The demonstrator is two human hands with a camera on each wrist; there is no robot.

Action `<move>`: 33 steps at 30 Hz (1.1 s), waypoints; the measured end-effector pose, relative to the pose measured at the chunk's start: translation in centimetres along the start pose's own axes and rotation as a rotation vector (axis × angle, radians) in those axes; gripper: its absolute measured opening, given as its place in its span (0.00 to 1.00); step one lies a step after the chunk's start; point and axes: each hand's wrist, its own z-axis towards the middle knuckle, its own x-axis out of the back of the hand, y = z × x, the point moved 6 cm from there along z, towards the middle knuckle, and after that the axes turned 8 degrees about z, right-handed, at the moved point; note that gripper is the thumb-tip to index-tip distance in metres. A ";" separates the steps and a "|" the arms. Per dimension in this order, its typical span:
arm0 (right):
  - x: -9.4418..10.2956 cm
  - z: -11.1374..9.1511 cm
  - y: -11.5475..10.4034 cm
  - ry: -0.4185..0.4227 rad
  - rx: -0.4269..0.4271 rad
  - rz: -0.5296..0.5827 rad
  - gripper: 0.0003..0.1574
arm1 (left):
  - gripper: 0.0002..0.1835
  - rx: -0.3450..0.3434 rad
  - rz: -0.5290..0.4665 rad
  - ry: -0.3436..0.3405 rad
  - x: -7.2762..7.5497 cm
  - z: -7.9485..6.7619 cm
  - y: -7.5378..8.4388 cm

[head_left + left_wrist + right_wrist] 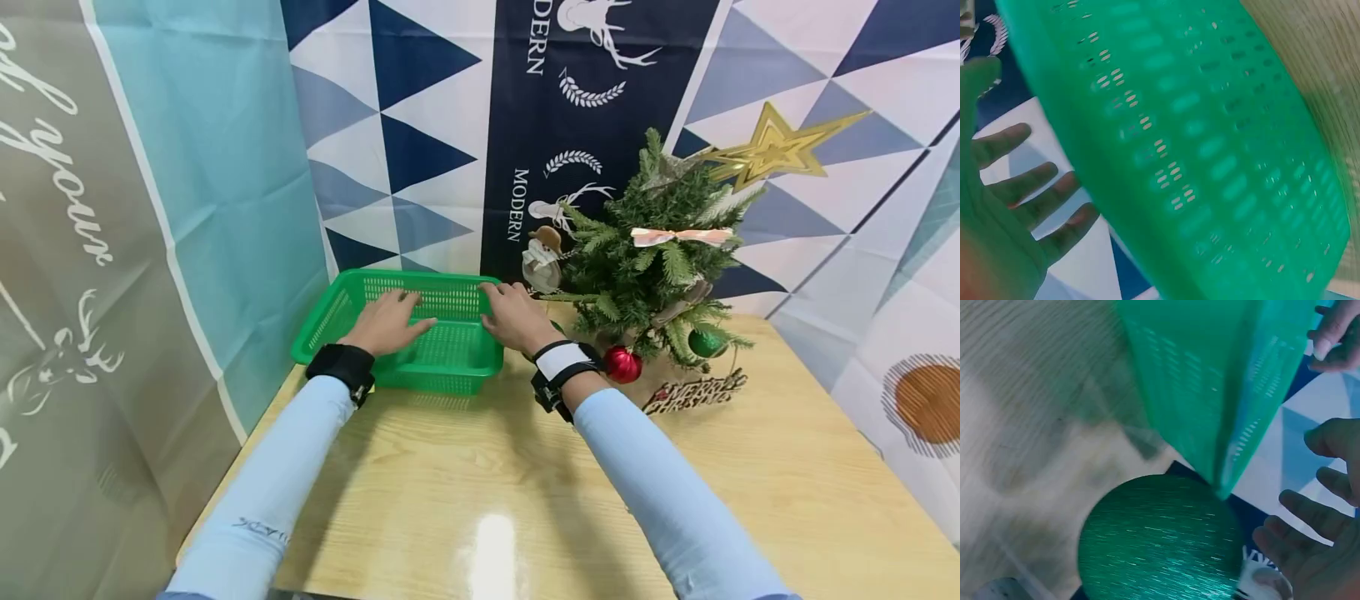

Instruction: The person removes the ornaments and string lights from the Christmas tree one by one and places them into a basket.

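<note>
A green plastic basket (450,350) with slotted walls stands at the back left of the wooden table. My left hand (388,322) is over its near left part, fingers spread and holding nothing; the left wrist view shows the same loose fingers beside the basket's green rim (1066,150). Above the basket's right end hovers my right hand (519,318), its fingers loosely extended; contact with the rim cannot be told. Close to the right wrist camera is a shiny green ball ornament (1160,537), with the right hand (1316,531) at the side of that view.
Right of the basket stands a small Christmas tree (637,275) with a gold star (776,148), a red ball (622,364) and a green ball (707,342). A snowman figure (542,260) is behind; a lettered sign (693,394) lies in front. Patterned cloth walls enclose the table (420,500).
</note>
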 end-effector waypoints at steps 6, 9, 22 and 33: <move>4.2 -0.6 -0.7 0.136 0.065 0.166 0.22 | 0.20 0.094 0.012 0.101 2.1 -2.8 -3.6; 7.4 -1.2 -0.7 0.221 0.030 0.273 0.17 | 0.18 0.172 -0.022 0.182 2.8 -4.7 -5.9; 16.8 -1.3 2.9 0.416 -0.124 0.051 0.15 | 0.19 0.345 -0.237 0.344 0.0 -11.5 -11.1; 16.9 0.3 2.2 -0.047 0.174 -0.232 0.17 | 0.21 0.398 -0.363 0.373 -1.3 -11.8 -11.9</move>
